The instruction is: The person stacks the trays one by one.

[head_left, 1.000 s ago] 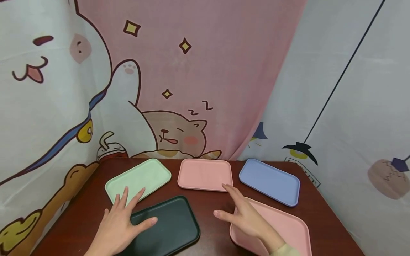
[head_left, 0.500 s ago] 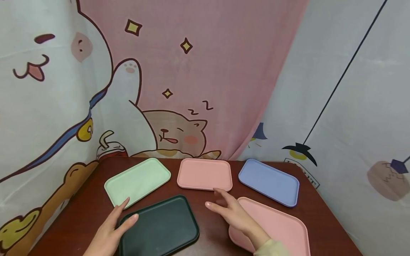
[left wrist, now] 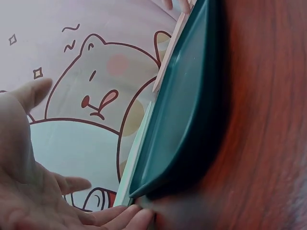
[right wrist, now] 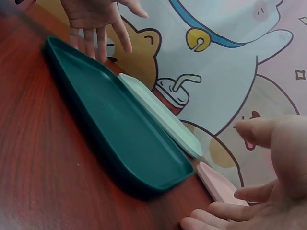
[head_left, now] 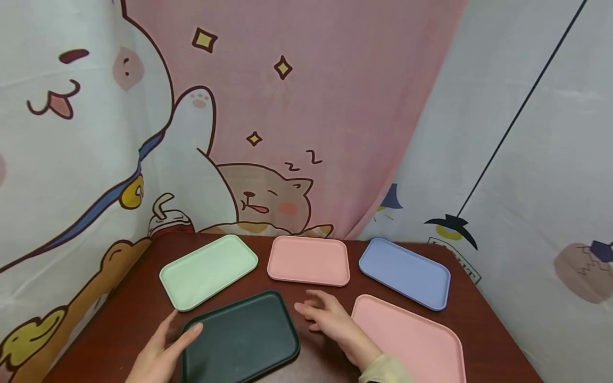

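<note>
A dark green rectangular tray [head_left: 239,338] lies on the table at front centre in the head view. My left hand [head_left: 155,354] is at its left edge, thumb spread from the fingers; in the left wrist view those fingertips come right up to a corner of the tray. On the tray's other side, my right hand [head_left: 330,322] hovers between it and a larger pink tray [head_left: 412,340], fingers loosely bent with nothing in them. The right wrist view shows both hands, the left one [right wrist: 93,24] at the tray's far end with fingers extended.
Behind these stand out a light green tray [head_left: 208,272], a smaller pink tray [head_left: 308,260] and a blue tray [head_left: 404,274], side by side on the brown table [head_left: 107,335]. A curtain [head_left: 345,106] with cartoon animals hangs just past the table's back edge.
My left hand has drawn back from over the light green and dark trays to the dark tray's left edge. My right hand has moved left, off the larger pink tray, toward the dark one.
</note>
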Demonstrator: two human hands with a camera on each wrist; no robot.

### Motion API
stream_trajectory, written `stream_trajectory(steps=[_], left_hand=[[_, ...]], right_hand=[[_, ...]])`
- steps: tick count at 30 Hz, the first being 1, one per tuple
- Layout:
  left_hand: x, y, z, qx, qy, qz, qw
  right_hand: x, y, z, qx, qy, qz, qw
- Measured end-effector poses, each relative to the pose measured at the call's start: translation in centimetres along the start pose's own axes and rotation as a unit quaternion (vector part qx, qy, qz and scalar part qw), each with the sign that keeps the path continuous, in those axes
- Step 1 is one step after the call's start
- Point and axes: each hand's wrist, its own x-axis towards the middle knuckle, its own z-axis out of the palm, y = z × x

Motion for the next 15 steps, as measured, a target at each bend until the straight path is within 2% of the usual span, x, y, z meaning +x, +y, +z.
stream_trajectory(steps=[4, 7, 15], left_hand=[[-0.2, -0.5, 0.5, -0.057, -0.008, -0.031, 0.9978], [-0.5, -0.6, 0.7, -0.071, -0.007, -0.043, 0.9966], [-0.9, -0.9, 0.9, -0.022, 0.006, -0.044, 0.9988]], right_hand=[[0.2, 0.3, 0.9, 0.006, -0.005, 0.001, 1.0], [0.2, 0.5, 1.4, 0.02, -0.005, 0.008, 1.0], [0.3, 0.6, 2.1, 0.041, -0.013, 0.016, 0.999]])
